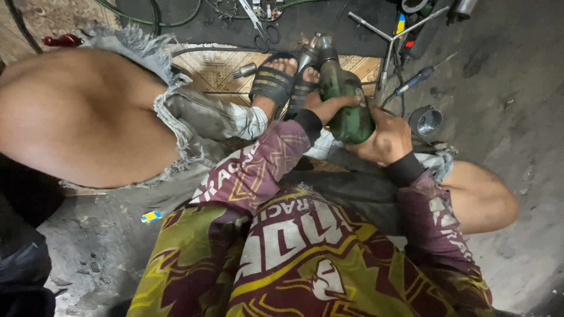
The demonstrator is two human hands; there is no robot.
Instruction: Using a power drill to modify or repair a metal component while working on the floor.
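A green power tool (346, 97) with a grey metal nose lies between my sandalled feet (276, 79) on the floor, its nose pointing away from me. My left hand (329, 105) grips the tool's body from the left side, fingers wrapped over the top. My right hand (385, 141) clasps the near rear end of the same tool. Both arms wear maroon patterned sleeves with black cuffs. My bare knees stick out at left and right.
A metal cross wrench (390, 38) lies at the far right. A blue-handled screwdriver (420, 75) and a small metal cup (426, 120) sit right of the tool. Scissors (258, 26), green hoses (147, 20) and a patterned mat (217, 67) lie further off.
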